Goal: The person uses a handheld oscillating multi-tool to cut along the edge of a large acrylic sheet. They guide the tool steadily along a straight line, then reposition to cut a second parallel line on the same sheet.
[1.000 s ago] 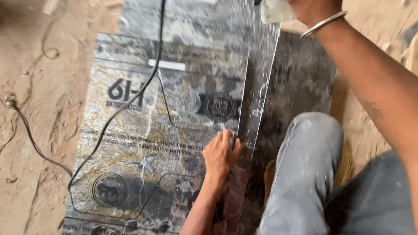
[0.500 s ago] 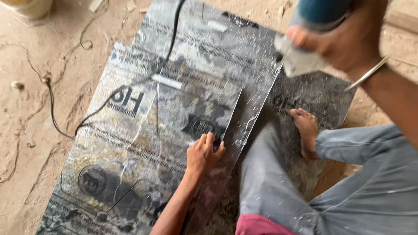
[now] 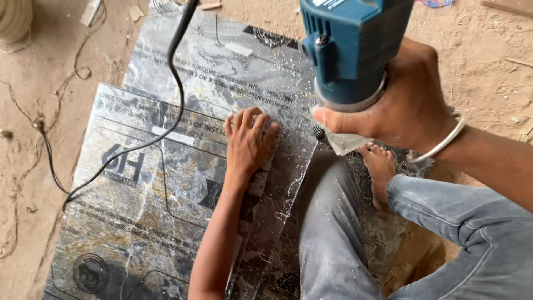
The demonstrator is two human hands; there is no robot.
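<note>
Two bare hands work over dark marble-patterned sheets [image 3: 166, 183] laid flat on a sandy floor [image 3: 33, 222], seen from above. The right hand [image 3: 408, 105] is wrapped around the lower body of a blue power tool [image 3: 352, 47], fingers [image 3: 341, 119] closed tight on it; a metal bangle [image 3: 444, 141] circles the wrist. The tool stands roughly upright, its long axis running top to bottom, working end pointing down toward the sheets, held above their right edge near the top of the view. A clear guard [image 3: 347, 141] shows below the grip; whether the tool touches the sheet cannot be told from this angle. The left hand [image 3: 248, 139] lies palm down on the upper sheet, fingers spread flat and open, gripping nothing. A narrower strip of the same material [image 3: 288, 183] lies beside it, speckled with pale dust. A black cable [image 3: 166, 83] loops across the sheets from the top and trails off to the left. The person sits at the right in grey trousers [image 3: 338, 244], a bare foot [image 3: 380, 172] resting on the sheet edge just below the tool. A ribbed pale container [image 3: 14, 19] stands at the top-left corner, its contents out of view.
</note>
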